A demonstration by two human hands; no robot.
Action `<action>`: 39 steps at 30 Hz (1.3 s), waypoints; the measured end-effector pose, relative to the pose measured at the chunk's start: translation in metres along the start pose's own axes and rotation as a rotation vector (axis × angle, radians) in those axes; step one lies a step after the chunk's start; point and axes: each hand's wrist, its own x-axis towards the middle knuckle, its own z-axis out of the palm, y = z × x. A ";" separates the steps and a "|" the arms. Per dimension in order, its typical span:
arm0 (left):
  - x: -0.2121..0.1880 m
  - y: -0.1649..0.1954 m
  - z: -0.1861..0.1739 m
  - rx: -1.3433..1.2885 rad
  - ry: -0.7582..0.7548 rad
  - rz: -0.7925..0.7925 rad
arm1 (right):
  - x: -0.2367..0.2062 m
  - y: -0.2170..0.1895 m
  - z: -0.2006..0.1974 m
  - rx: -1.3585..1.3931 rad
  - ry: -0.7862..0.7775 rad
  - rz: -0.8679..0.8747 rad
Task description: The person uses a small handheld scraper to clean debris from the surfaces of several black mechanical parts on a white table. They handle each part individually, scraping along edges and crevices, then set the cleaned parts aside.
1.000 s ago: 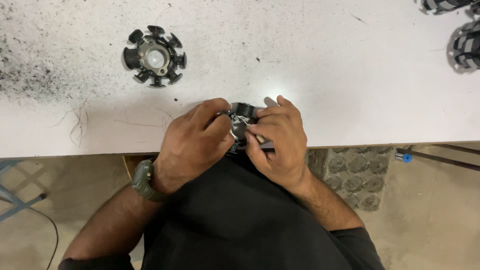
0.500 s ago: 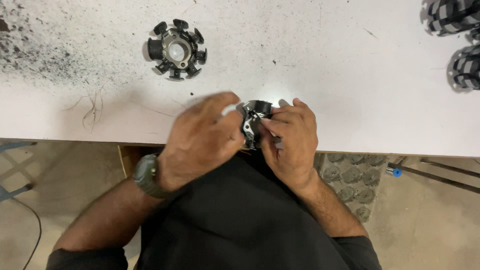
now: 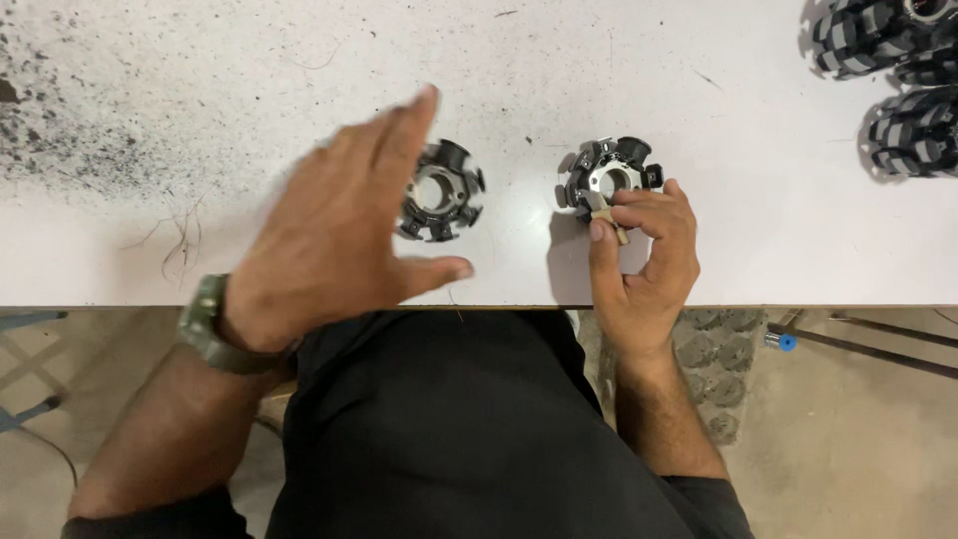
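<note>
Two black ring-shaped metal cores with radial teeth lie on the white table [image 3: 249, 60]. My left hand [image 3: 334, 235] hovers open, fingers spread, just over the left core [image 3: 441, 192], partly covering its left side. My right hand [image 3: 644, 262] holds the right core [image 3: 609, 176] at its lower edge, thumb and fingertips pinching it together with a small beige piece [image 3: 606, 218]. A green watch sits on my left wrist.
Several wound black-and-grey cores [image 3: 903, 85] are piled at the table's far right corner. Dark grit and thin wire strands [image 3: 180, 240] litter the left of the table. The table's front edge runs above my lap; a blue-tipped rod [image 3: 848, 347] lies on the floor at right.
Both hands gripped one core together at the table edge. Now my left hand has let go and moved left, open, toward the other core; my right hand keeps the first core on the table.
</note>
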 end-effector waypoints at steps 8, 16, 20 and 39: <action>-0.012 0.022 0.033 -0.187 -0.013 0.033 | -0.012 -0.013 0.006 0.114 -0.028 -0.029; -0.008 0.037 0.041 -0.142 0.074 -0.154 | -0.003 -0.034 0.027 0.053 -0.146 -0.089; -0.013 0.030 0.048 -0.157 0.107 -0.174 | -0.003 -0.039 0.032 -0.018 -0.175 -0.120; -0.020 0.026 0.055 -0.217 0.263 -0.108 | 0.006 -0.047 0.034 -0.126 -0.201 -0.172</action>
